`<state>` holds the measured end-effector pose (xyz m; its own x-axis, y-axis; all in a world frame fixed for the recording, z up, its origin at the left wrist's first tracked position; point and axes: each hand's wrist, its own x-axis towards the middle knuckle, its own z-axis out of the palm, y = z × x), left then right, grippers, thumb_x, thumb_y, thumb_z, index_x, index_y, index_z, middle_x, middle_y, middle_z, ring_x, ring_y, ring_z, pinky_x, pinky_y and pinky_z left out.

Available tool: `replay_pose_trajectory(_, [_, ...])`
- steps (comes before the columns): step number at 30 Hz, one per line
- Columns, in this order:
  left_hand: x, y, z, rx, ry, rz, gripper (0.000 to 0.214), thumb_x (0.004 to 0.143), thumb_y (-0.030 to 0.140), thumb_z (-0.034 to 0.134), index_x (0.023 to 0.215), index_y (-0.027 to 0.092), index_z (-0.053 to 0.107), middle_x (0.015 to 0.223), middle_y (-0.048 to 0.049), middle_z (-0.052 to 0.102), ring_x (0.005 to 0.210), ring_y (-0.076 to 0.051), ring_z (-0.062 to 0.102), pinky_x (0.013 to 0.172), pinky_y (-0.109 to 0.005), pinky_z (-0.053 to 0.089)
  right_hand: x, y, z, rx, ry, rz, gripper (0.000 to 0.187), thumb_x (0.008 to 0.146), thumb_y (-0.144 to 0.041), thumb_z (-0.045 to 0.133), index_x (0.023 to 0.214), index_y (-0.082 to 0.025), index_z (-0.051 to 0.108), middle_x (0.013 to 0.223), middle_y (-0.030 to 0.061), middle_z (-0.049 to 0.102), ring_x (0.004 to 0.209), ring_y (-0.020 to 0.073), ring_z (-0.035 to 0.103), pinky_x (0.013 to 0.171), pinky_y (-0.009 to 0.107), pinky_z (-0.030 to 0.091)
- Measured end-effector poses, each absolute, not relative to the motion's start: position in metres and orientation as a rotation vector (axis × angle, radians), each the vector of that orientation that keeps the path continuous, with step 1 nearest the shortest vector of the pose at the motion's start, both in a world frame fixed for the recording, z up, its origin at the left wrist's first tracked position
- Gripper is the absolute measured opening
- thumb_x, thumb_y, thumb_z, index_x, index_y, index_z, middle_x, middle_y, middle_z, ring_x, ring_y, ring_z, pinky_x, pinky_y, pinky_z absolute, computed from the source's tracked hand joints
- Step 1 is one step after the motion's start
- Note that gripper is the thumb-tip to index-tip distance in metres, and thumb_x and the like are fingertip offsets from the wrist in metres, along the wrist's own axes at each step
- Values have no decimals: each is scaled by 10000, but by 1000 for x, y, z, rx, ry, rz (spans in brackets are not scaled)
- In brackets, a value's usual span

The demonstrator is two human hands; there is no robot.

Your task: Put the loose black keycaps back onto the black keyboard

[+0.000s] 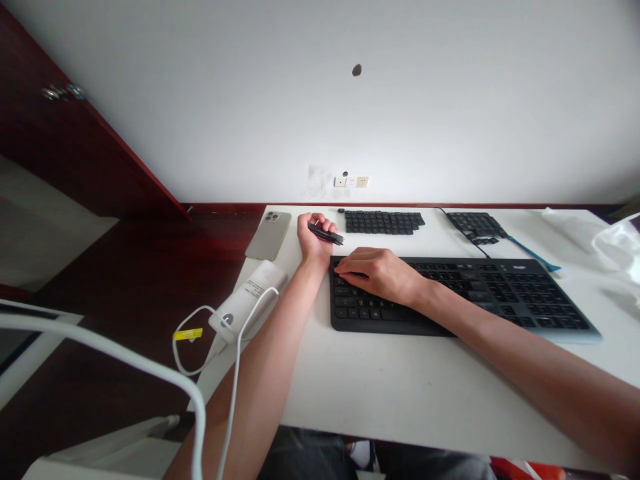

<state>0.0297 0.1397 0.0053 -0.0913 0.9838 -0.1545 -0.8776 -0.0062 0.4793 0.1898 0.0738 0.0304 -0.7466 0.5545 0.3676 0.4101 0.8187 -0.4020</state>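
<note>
Fingers (327, 227) of the left hand (314, 239) are curled closed around one slim black tool (324, 233), whose tip points toward the keyboard. Of the two hands, the right hand (373, 272) is down at the left end of one black keyboard (440, 327), its fingers drawn together over the upper-left keys; they hide what lies beneath, so I cannot tell whether they pinch a key.

Behind the keyboard lie two groups of black keycaps: a wide left group (384, 223) set in rows and a smaller right group (475, 225). One blue strip (534, 253) runs from beside the smaller group toward the keyboard. One phone (269, 235), with three lenses showing, and one white block (254, 297) lie along the table's left side; one yellow tag (188, 334) hangs on a white cable (239, 380).

As for pose, the left forearm reaches up from the bottom edge, palm turned upward, wrist just beside the keyboard's corner. The right forearm slants in from the lower right, crossing above the keys, back of the hand uppermost.
</note>
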Motion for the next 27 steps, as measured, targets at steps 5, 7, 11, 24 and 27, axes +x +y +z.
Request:
replay_pose_trajectory(5, [30, 139, 6, 254, 535, 1576, 372, 903, 455, 534, 643, 204, 446, 557, 30, 346, 474, -108, 416, 505, -244, 396, 189, 73, 32, -740, -2518, 411, 211, 985, -208, 589, 1048, -228, 789, 1000, 74, 785, 898, 229, 733, 838, 366, 583])
replay_pose_trajectory(7, [30, 139, 6, 252, 542, 1576, 363, 899, 448, 537, 647, 203, 447, 557, 31, 346, 476, -105, 412, 509, -240, 400, 188, 73, 31, -749, -2518, 402, 189, 983, -243, 612, 1056, -217, 785, 1006, 80, 784, 904, 238, 730, 843, 379, 582])
replay_pose_trajectory(11, [30, 139, 6, 253, 550, 1582, 352, 897, 442, 536, 653, 204, 449, 559, 34, 338, 481, -100, 403, 513, -234, 399, 186, 74, 29, -793, -2486, 400, 171, 977, -256, 627, 1043, -216, 780, 993, 70, 785, 923, 242, 723, 859, 391, 575])
replay_pose_trajectory(24, [30, 140, 4, 252, 536, 1585, 377, 909, 474, 527, 657, 205, 450, 558, 27, 342, 488, -108, 404, 512, -243, 397, 187, 74, 25, -766, -2425, 458, 168, 981, -262, 634, 1023, -243, 796, 1021, 40, 796, 961, 224, 729, 903, 383, 590])
replay_pose_trajectory(27, [31, 141, 4, 255, 558, 1592, 372, 892, 489, 541, 668, 206, 453, 564, 30, 340, 494, -105, 404, 516, -239, 386, 186, 72, 27, -713, -2466, 432, 200, 999, -249, 597, 1035, -232, 793, 1051, 64, 788, 969, 234, 725, 901, 399, 591])
